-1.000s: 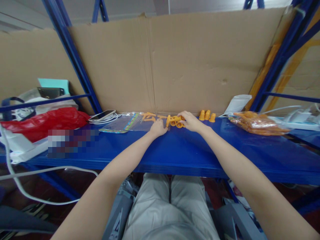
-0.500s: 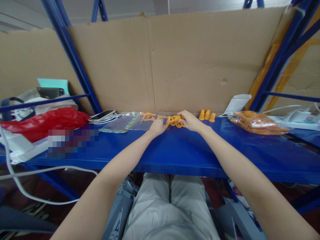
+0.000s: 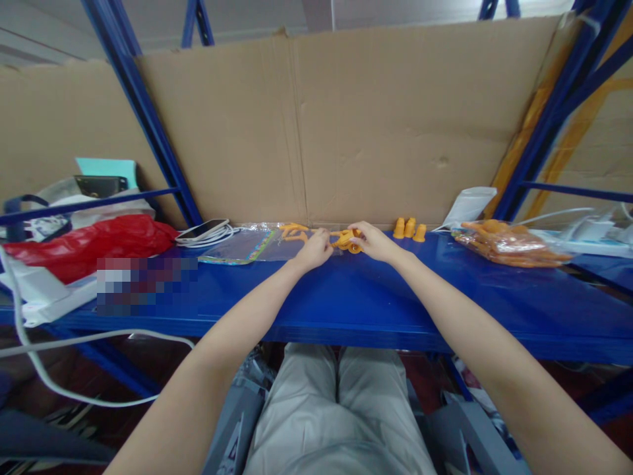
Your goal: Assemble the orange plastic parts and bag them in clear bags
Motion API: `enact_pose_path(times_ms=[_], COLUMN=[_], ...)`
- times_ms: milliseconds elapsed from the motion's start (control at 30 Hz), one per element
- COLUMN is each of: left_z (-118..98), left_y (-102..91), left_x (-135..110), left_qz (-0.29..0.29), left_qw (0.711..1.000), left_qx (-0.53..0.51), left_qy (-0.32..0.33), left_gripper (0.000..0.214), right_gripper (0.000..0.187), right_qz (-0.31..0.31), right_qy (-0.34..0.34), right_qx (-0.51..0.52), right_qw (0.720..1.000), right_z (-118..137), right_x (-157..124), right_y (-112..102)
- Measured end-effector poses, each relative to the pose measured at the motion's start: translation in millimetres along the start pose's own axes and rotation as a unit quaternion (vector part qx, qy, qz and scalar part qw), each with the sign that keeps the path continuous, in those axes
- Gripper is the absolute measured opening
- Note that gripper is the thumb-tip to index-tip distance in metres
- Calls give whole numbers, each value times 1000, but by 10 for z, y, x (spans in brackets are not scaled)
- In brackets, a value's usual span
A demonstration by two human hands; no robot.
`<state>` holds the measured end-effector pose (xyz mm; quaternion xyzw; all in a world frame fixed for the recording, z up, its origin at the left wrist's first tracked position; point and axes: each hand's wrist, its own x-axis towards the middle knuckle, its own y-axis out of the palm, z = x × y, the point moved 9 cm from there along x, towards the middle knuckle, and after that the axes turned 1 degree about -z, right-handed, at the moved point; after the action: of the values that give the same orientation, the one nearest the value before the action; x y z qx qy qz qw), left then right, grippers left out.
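Observation:
Several orange plastic pieces [image 3: 342, 239] lie bunched between my two hands near the back of the blue shelf. From the left, my left hand [image 3: 315, 251] reaches in with its fingers closed at the bunch's edge; what they pinch is mostly hidden. My right hand [image 3: 374, 243] has thumb and fingers closed on an orange plastic piece [image 3: 355, 245] with a round end. More thin orange pieces [image 3: 295, 231] rest on a clear plastic bag [image 3: 237, 249] left of my left hand. Right of my right hand stand three orange cone-shaped pieces [image 3: 409, 228].
A clear bag of orange parts [image 3: 509, 243] sits on the right of the shelf [image 3: 366, 303]. A phone with a white cable [image 3: 205, 231] and a red plastic bag [image 3: 93, 244] are on the left. Behind rises a cardboard wall [image 3: 395, 119], with blue posts [image 3: 558, 105] at the sides.
My left hand has shifted slightly right and covers some orange pieces that showed before. The pieces between my hands have been moved; my right hand stays about where it was.

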<state>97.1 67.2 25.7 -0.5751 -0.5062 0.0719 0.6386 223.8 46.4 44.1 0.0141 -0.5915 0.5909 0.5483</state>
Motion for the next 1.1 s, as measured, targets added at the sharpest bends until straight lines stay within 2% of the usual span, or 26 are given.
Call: enact_pose_path(times_ms=[300,400,600,767,967,1100], left_z=[-110,-131,-137,-129,-120,-118], left_y=[22,31,12,-6,26,10], left_x=[-13,-12,-9,-17,-11,-15], left_qz=[-19,-19,-32,-38,-26,-37], left_qw=[996,995,993,993,993,992], left_qx=[-46,-50,-58,-62,-59,-63], left_qy=[76,90,99,97,95,99], left_gripper=[14,15,13,14,17,17], right_gripper=[20,18,13,17,21,19], right_qz=[-12,-13,-20,-12,-17,-28], right_qy=[-6,16,97,132,164,157], right_qx=[3,27,130,194,198,195], right_qw=[1000,999,986,972,966,968], right_z=[59,24,-130,-143,-221,-232], right_x=[-7,3,7,-27,-64,-53], right_y=[-39,-21,94,198,332,388])
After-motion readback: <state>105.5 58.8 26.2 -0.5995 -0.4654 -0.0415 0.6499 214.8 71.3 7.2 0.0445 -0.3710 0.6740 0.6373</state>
